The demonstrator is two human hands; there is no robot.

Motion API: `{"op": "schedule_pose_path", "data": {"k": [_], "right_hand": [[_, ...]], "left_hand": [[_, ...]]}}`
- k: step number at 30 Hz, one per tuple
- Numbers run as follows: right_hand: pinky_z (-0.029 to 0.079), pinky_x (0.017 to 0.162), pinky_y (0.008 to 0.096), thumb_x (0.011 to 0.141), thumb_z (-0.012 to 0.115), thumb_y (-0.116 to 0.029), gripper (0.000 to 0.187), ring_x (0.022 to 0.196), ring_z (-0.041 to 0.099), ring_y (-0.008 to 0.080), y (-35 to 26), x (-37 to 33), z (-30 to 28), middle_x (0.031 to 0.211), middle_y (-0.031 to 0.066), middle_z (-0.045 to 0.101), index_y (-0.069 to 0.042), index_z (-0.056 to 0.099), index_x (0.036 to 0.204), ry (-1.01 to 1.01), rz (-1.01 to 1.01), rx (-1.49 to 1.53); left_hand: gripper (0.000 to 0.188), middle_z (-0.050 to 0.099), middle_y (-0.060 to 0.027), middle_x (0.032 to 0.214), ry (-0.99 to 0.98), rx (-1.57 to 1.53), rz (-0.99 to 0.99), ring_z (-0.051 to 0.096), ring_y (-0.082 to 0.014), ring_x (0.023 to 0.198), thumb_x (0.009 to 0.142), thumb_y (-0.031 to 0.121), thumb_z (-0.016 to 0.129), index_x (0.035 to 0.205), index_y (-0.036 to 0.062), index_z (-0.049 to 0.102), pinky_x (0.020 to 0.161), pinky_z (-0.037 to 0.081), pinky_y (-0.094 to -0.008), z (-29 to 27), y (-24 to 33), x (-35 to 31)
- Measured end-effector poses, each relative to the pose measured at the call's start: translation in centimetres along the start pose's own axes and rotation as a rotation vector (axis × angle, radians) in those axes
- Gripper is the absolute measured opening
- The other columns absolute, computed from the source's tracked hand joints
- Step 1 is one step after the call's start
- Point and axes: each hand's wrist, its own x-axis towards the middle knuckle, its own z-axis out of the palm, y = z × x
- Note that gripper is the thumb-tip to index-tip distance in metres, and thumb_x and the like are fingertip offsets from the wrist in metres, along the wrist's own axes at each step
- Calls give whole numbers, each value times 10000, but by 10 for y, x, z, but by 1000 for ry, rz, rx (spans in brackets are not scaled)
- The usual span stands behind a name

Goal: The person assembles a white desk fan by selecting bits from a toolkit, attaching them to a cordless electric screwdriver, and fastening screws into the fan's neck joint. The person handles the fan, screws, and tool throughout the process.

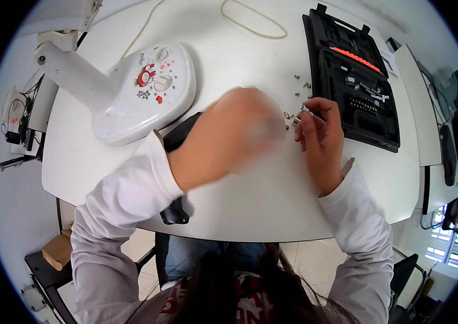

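The right hand (319, 137) pinched a small metal part (305, 109), best kept steady, I thought; the left hand (231, 137) blurred, its grip unreadable.

White rounded plastic base (145, 97): small dark lettering (141, 58), too small for reading.
Red-and-white cloth shirt (245, 289): large printed letters (248, 303), partly hidden.

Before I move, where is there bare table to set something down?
Two patches of the table are bare: between the black part and the right sleeve, along the near edge; and beyond the left hand, between the white knobbed device and the small screws, short of the looped cord. It is crowded around the right hand, by the screws and open tool case.
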Motion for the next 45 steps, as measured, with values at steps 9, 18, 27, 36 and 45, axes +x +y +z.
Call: {"op": "schedule_pose_path", "data": {"k": [9,18,27,36,45], "right_hand": [[427,542,190,933,544,-58,174,669,553,66,-4,-2,-7,984,72,603,-10,488,1091,-69,4,79],[431,504,195,904,569,-21,172,651,586,80,-8,2,-11,928,59,664,-21,534,1072,-63,16,214],[445,522,193,861,656,-57,134,654,612,86,-12,-5,-3,825,43,657,-18,588,969,-169,61,80],[439,521,193,892,626,-82,147,657,601,85,-13,-4,-8,835,29,640,-33,556,1011,-270,211,294],[438,523,190,921,578,-68,122,636,586,82,-18,-7,-4,860,51,649,-30,515,1017,-267,268,415]], "left_hand": [[155,588,3,881,-55,194,154,555,-194,828,744,189,722,886,132,700,678,484,-319,34,-3,9],[70,650,-25,801,23,-20,-66,599,-172,723,783,124,693,836,84,713,635,473,-304,13,10,13],[47,697,-50,807,122,-542,-297,642,-114,745,780,26,718,819,7,701,722,517,-253,-3,8,12],[90,696,-71,824,116,-409,-182,651,-153,783,723,-20,738,798,9,698,741,506,-263,-3,9,11],[84,697,-83,827,184,-383,-148,647,-167,774,698,-21,747,758,16,703,709,495,-256,-2,15,8]]}}
